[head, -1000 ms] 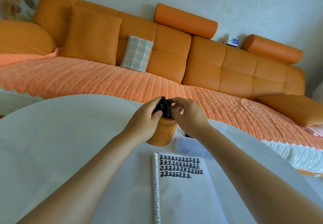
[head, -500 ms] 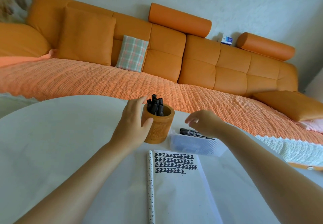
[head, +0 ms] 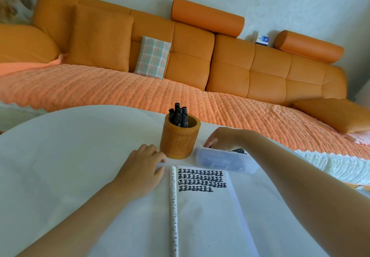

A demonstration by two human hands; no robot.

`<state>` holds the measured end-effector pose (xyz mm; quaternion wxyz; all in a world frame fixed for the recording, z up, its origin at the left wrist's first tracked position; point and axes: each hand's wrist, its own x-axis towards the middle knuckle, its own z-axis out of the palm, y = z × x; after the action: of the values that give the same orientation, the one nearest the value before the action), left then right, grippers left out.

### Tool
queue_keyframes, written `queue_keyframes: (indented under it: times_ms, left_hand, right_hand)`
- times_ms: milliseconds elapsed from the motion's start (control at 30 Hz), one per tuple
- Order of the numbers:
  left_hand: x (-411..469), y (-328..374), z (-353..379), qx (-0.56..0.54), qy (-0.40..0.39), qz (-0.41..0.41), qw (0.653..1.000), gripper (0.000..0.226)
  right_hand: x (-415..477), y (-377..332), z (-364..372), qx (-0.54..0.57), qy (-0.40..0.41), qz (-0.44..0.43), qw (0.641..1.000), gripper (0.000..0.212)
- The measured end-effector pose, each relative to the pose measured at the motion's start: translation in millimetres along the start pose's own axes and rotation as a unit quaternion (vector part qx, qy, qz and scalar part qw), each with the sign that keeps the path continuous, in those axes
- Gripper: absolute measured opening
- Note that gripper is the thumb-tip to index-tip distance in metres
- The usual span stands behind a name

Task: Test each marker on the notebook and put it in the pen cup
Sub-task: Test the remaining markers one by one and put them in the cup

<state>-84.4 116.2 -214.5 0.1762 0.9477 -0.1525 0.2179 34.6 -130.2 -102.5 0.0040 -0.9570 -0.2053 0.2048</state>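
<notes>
Several black markers [head: 178, 116] fill the wooden pen cup [head: 180, 140]; just right of it, the right hand [head: 222, 138], grip hidden, digs in the clear plastic box [head: 224, 161] and could knock the cup; the left hand [head: 142, 169] rests slack in front.

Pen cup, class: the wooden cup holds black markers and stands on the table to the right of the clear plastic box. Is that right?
Not quite. The head view shows the pen cup holding black markers, but it stands to the left of the clear plastic box, not to the right.
</notes>
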Motion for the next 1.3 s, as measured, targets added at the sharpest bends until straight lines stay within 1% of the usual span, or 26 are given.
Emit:
queue_keyframes:
  times_ms: [167, 300, 400, 500, 600, 667, 733, 800, 833, 967, 1067, 1133, 1200, 1300]
  left_hand:
    - [1, 1, 1, 0.013, 0.001, 0.005, 1.0, 0.014]
    - [1, 2, 0, 0.026, -0.015, 0.004, 1.0, 0.014]
    - [1, 4, -3, 0.015, -0.025, 0.002, 1.0, 0.017]
    - [3, 4, -6, 0.011, -0.045, -0.004, 0.999, 0.02]
    - [5, 7, -10, -0.007, -0.051, -0.021, 0.998, 0.022]
    - [8, 11, -13, -0.015, -0.04, -0.029, 0.999, 0.022]
    - [10, 18, -16, -0.046, -0.02, -0.035, 0.998, 0.02]
    - [11, 29, -20, -0.092, 0.007, -0.034, 0.995, 0.018]
    - [11, 35, -21, -0.114, 0.018, -0.029, 0.993, 0.017]
    - [9, 61, -27, -0.186, 0.039, 0.001, 0.982, 0.019]
    - [6, 77, -29, -0.206, 0.024, 0.019, 0.978, 0.026]
    - [5, 82, -26, -0.191, 0.008, 0.02, 0.981, 0.033]
    - [5, 83, -21, -0.172, 0.001, 0.018, 0.985, 0.035]
    - [6, 82, -14, -0.176, 0.006, 0.02, 0.984, 0.026]
  right_hand:
    - [-3, -6, 1, -0.003, 0.027, -0.018, 0.999, 0.025]
    - [2, -12, 6, -0.043, 0.077, -0.028, 0.996, 0.029]
    - [3, -13, 7, -0.043, 0.111, -0.024, 0.993, 0.029]
    - [-5, -13, 3, -0.03, 0.173, -0.015, 0.984, 0.031]
    - [-25, -14, -1, 0.01, 0.271, -0.023, 0.962, 0.029]
    - [-42, -13, -3, 0.055, 0.348, -0.05, 0.935, 0.031]
    - [-61, -14, -4, 0.148, 0.414, -0.063, 0.896, 0.03]
    - [-79, -17, -2, 0.275, 0.443, -0.066, 0.851, 0.026]
    - [-87, -19, 2, 0.337, 0.441, -0.071, 0.829, 0.023]
    - [-103, -24, 29, 0.559, 0.357, -0.078, 0.744, 0.018]
    - [-107, -24, 55, 0.665, 0.29, -0.076, 0.684, 0.017]
    - [-109, -21, 68, 0.724, 0.25, -0.076, 0.639, 0.017]
    - [-108, -17, 77, 0.754, 0.219, -0.076, 0.614, 0.016]
    - [-105, -12, 80, 0.775, 0.191, -0.078, 0.597, 0.015]
